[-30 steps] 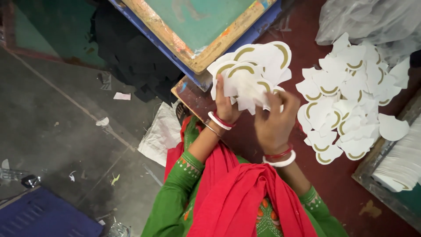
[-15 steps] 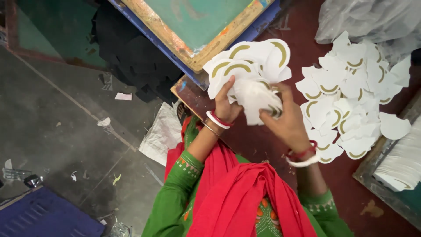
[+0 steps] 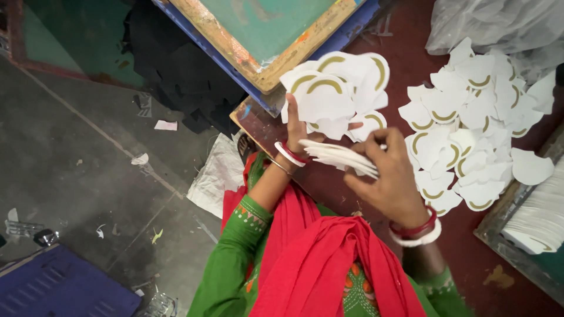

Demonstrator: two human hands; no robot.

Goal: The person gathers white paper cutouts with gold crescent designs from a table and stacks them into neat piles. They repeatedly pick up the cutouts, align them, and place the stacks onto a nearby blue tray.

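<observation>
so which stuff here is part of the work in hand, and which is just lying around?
In hand:
- left hand holding a fan of white cut pieces with gold arcs
- right hand gripping a flat stack of the same pieces
- loose pile of matching pieces on the red surface

Lying about:
- wooden-framed screen
- black scraps
- clear plastic bag
- paper scraps on the grey floor

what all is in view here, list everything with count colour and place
fanned cut-outs: a handful, white with gold arcs, in left hand
stacked cut-outs: a thin stack, white, in right hand
loose cut-outs: many, white with gold arcs, on dark red surface
printing frame: one, wooden with green mesh, top centre
plastic sheet: one, clear, top right
white stack: one, right edge
black scraps: a pile, on grey floor
left hand: red and white bangles
right hand: red and white bangles
</observation>
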